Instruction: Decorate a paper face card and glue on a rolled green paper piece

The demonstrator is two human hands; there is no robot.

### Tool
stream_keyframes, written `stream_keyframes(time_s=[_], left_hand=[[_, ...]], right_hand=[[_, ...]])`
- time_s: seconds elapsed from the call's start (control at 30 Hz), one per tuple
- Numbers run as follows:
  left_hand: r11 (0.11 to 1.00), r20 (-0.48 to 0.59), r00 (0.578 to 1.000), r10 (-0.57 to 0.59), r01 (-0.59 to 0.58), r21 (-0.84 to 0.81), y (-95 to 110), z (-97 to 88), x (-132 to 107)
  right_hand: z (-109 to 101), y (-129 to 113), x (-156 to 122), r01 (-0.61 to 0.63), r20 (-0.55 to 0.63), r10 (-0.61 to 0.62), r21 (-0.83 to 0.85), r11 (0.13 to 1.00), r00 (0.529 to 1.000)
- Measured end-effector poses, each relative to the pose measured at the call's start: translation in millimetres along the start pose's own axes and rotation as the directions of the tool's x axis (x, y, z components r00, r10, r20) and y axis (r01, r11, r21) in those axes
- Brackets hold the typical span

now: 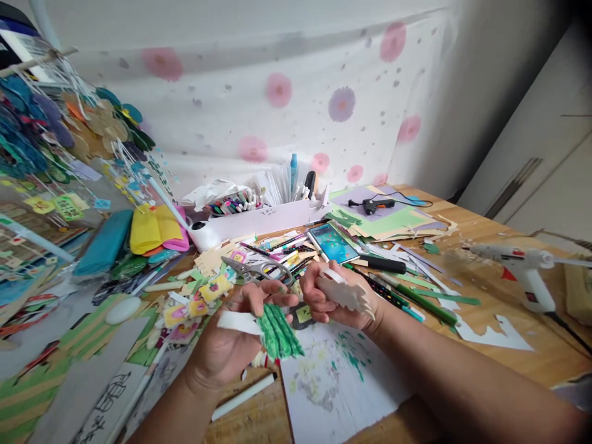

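While your left hand and right hand each hold cut paper: looks to me like you're mid-handling, two small pieces up off the desk at once.
Green piece: the striped green piece sits just below the middle of the frame, in your left hand, with a white strip poking out to its left. Can't tell if they're stuck together.
Cream piece: the cream piece lies across your right hand, right of center, wavy end toward your wrist.
Next move: imo it calls for a light touch, since paper like that would probably crease under a hard squeeze.
Left fingers: bent, pinching the green piece near its upper edge, palm partly facing you.
Right fingers: curled in around the cream piece; can't really see where your thumb presses.
Arms: left forearm angles up from bottom left of center, right one from the lower right corner, hands near each other but apart.
Below: you've got the stained white sheet at bottom center, scissors just past your left fingers, phone beyond your right.
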State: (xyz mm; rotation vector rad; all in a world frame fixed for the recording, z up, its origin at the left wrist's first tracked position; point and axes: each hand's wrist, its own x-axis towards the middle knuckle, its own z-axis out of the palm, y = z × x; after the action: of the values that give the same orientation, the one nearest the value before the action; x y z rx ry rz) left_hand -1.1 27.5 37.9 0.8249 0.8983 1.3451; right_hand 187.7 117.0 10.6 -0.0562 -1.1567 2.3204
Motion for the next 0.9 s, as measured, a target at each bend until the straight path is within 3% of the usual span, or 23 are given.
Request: stream_keyframes(time_s=[0.1,0.17,0.23,0.3,0.47,0.53,0.67,0.77,0.83,0.9], left_hand=[[0.999,-0.007,0.999,-0.035,0.035,-0.027,4.8,1.1,-1.0],[0.998,0.036,0.999,-0.041,0.043,-0.050,4.4,-0.7,0.2],[0.999,0.078,0.996,-0.032,0.034,-0.030,1.4,-3.4,2.7],[0.999,0.060,0.998,-0.023,0.021,0.048,-2.7,-5.8,6.3],[0.964,-0.123,0.990,0.064,-0.030,0.262,-9.6,-7.9,15.0],[0.954,-0.143,0.986,0.083,-0.038,0.296,-10.4,-8.7,16.3],[0.930,-0.153,0.982,0.110,-0.048,0.365,-11.7,-10.6,15.7],[0.910,-0.127,0.986,0.111,-0.049,0.413,-13.2,-10.3,14.9],[0.896,-0.102,0.990,0.097,-0.042,0.443,-14.5,-8.9,13.9],[0.885,-0.073,0.995,0.070,-0.028,0.465,-16.7,-6.8,12.4]], right_hand=[[3.7,-2.0,-0.3,0.027,-0.024,-0.028,-0.075,0.997,0.999],[2.2,-7.0,0.4,0.025,-0.125,-0.056,-0.236,0.972,0.991],[-6.4,-15.4,1.2,-0.052,-0.298,-0.126,-0.526,0.849,0.946],[-22.7,-26.0,1.5,-0.192,-0.437,-0.243,-0.739,0.646,0.866],[-66.4,-42.8,0.9,-0.418,-0.562,-0.459,-0.824,0.383,0.688],[-71.9,-41.2,1.6,-0.465,-0.549,-0.508,-0.835,0.295,0.664],[-60.6,-34.6,1.9,-0.480,-0.462,-0.571,-0.868,0.132,0.679],[-40.5,-34.2,-2.9,-0.407,-0.308,-0.655,-0.914,0.001,0.690],[-23.2,-34.0,-8.8,-0.237,-0.156,-0.626,-0.970,-0.048,0.764],[-4.5,-31.3,-16.3,-0.012,0.017,-0.486,-0.998,-0.056,0.874]])
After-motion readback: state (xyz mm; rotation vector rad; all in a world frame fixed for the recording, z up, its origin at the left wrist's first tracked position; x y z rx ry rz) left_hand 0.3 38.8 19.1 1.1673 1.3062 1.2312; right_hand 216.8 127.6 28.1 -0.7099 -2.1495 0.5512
